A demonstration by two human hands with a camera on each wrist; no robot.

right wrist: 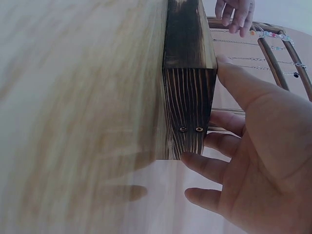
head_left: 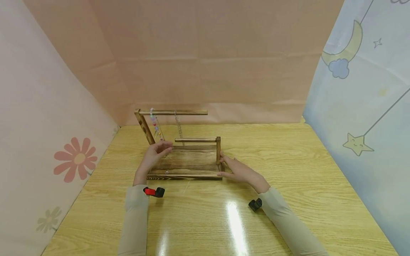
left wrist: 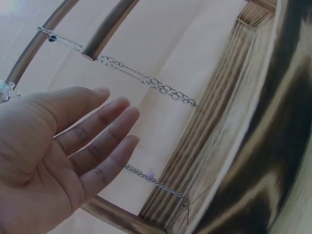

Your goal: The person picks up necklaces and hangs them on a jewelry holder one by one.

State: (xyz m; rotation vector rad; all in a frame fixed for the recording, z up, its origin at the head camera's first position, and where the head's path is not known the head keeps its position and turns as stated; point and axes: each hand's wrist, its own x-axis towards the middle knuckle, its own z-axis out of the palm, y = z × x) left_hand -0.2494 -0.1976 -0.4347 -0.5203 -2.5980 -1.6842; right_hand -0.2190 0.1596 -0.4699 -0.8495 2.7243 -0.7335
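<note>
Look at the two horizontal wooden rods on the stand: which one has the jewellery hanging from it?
The upper, longer rod carries a beaded strand and a metal chain. The lower, shorter rod is bare.

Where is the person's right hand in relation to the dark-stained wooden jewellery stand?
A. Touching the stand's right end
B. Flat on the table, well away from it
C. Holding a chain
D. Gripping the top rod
A: the right hand rests straight fingers against the right end of the dark-stained wooden jewellery stand, as the right wrist view confirms.
</note>
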